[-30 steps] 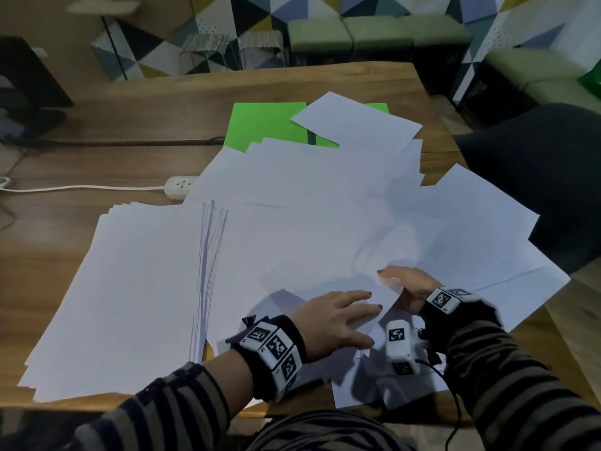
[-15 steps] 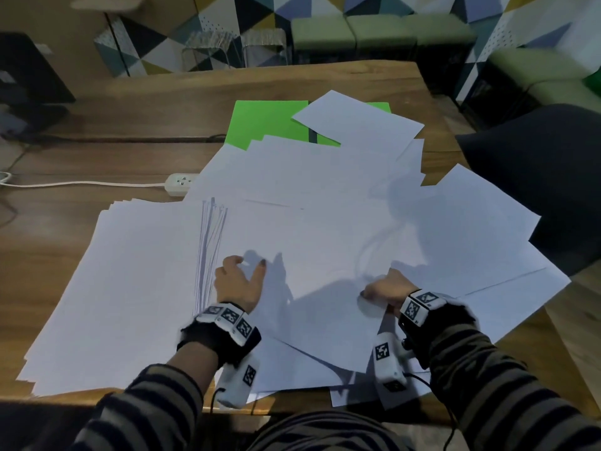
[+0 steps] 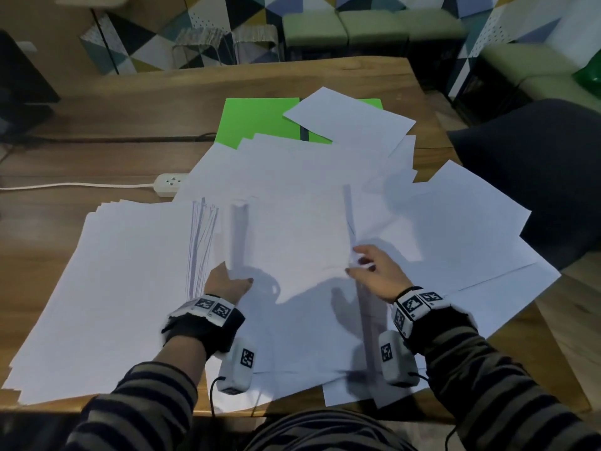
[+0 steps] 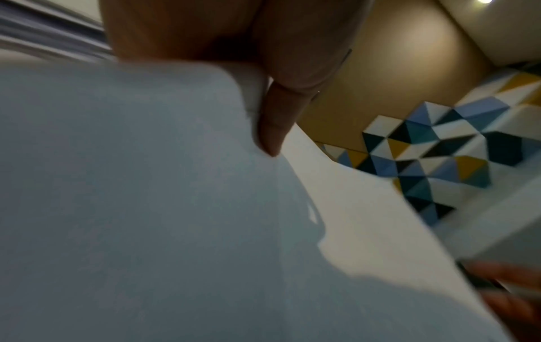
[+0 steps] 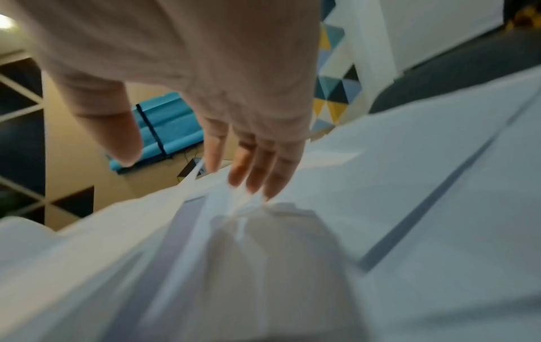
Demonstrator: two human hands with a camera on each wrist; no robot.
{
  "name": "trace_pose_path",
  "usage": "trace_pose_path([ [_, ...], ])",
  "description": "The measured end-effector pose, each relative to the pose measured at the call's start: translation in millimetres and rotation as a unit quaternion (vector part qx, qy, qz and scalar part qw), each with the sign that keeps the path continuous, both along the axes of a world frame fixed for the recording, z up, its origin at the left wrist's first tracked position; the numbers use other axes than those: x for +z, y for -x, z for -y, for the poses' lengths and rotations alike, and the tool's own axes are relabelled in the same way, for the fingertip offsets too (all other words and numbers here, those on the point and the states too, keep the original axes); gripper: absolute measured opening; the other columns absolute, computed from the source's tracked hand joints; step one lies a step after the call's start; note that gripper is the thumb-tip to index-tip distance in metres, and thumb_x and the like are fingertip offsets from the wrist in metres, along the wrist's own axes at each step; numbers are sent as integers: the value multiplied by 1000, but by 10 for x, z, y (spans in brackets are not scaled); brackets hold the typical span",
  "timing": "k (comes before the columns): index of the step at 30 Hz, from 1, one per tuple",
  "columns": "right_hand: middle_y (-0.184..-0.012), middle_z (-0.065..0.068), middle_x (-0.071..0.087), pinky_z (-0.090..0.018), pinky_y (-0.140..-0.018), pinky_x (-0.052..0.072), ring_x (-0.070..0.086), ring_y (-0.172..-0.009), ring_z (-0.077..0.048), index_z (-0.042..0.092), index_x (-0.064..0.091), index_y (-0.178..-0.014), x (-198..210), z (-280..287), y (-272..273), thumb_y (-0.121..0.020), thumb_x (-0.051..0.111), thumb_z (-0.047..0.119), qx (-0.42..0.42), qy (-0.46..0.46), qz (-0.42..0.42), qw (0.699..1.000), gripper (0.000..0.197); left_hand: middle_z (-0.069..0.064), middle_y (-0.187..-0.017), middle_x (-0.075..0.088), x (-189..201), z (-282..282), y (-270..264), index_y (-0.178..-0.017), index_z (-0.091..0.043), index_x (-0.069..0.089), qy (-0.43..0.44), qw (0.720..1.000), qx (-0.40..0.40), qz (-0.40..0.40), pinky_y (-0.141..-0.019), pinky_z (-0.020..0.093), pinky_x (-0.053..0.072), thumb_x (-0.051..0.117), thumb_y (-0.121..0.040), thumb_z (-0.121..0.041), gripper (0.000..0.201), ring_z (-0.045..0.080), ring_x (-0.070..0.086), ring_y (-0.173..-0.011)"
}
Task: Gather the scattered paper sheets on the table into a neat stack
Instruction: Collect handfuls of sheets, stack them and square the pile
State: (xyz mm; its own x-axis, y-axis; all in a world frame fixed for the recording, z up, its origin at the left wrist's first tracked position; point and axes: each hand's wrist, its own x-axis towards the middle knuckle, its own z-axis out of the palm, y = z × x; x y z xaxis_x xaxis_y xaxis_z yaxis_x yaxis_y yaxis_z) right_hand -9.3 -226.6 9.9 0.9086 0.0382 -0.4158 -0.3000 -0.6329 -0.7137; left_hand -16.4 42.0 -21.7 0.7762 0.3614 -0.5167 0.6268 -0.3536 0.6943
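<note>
White paper sheets [image 3: 455, 239] lie scattered over the wooden table [image 3: 97, 151]. A thicker, roughly squared stack [image 3: 113, 288] lies at the left. Between my hands a few white sheets [image 3: 292, 239] are raised off the pile. My left hand [image 3: 234, 278] pinches their left edge; the left wrist view shows the thumb [image 4: 272, 129] pressed on the paper [image 4: 131, 185], which curls over it. My right hand [image 3: 357, 262] is at their right edge. In the right wrist view its straight fingers [image 5: 254, 175] touch the paper edge [image 5: 222, 199] and the thumb stands apart.
A green folder [image 3: 260, 122] lies partly under sheets at the far middle. A white power strip [image 3: 169, 183] with its cable sits left of the pile. A dark chair [image 3: 536, 174] stands by the table's right edge. Some sheets overhang the near edge.
My left hand left the top of the near sheets and took their left edge. Both hands then moved farther across the table, raising the sheets between them.
</note>
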Motion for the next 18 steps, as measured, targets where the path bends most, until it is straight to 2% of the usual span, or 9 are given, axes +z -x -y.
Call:
trace_pose_path([
  [1,-136,-9,41,-36,-104,36,40,-126,-25,19,34,-139,-22,62,-17,-81,66,28,2,74,23,997,67,16,-104,68,14,-50,6,-95,-7,66,8,1000,11,7,-92,44,51,71,-76,-5,20,33,64,-100],
  [2,-146,-11,28,-39,-109,31,28,-136,-30,20,24,-144,-43,115,-9,-78,65,31,42,161,14,986,79,18,-105,68,17,-111,0,-97,-6,67,9,1000,20,12,-92,44,51,69,-77,-4,21,33,64,-100],
  [4,-156,-11,-3,-48,-116,18,0,-144,-35,28,-3,-148,-125,156,39,-73,65,39,154,283,-47,945,102,19,-112,65,55,-197,-23,-112,0,61,-15,1000,19,7,-94,44,49,67,-78,-3,34,35,62,-104],
  [5,-156,-12,-15,-52,-116,14,-8,-144,-38,31,-12,-146,-142,142,68,-71,67,43,195,313,-73,927,110,20,-114,64,87,-225,-46,-116,2,59,-27,1000,12,8,-95,44,49,67,-79,-3,38,35,61,-106],
  [7,-153,-15,-23,-57,-114,14,-13,-142,-42,34,-18,-144,-176,87,105,-68,70,47,233,336,-101,907,117,20,-113,63,144,-266,-112,-115,3,57,-49,999,3,10,-94,43,49,65,-79,-1,38,36,60,-105],
  [10,-153,-18,-21,-58,-111,19,-9,-141,-45,36,-14,-144,-201,-21,123,-70,68,42,229,351,-93,903,110,19,-107,65,230,-332,-180,-110,1,60,-82,997,-5,3,-90,43,52,63,-77,0,34,36,62,-99],
  [13,-153,-22,-13,-55,-109,27,0,-141,-46,33,-7,-145,-261,-108,137,-79,60,35,224,382,-68,894,94,16,-104,67,245,-407,-203,-107,-3,62,-85,996,6,9,-87,44,53,64,-73,-1,34,34,63,-95],
  [16,-149,-23,17,-46,-101,39,28,-134,-44,23,14,-143,-279,-75,74,-85,55,26,206,395,-30,895,71,16,-102,67,218,-474,-174,-106,-2,61,-80,997,16,9,-85,43,54,64,-71,-1,34,35,63,-93],
  [18,-136,-17,43,-40,-94,45,49,-118,-36,19,33,-133,-187,1,-5,-87,50,18,180,366,-7,913,49,17,-100,67,191,-512,-154,-103,-2,62,-77,996,30,12,-82,43,55,63,-70,0,33,35,64,-90],
])
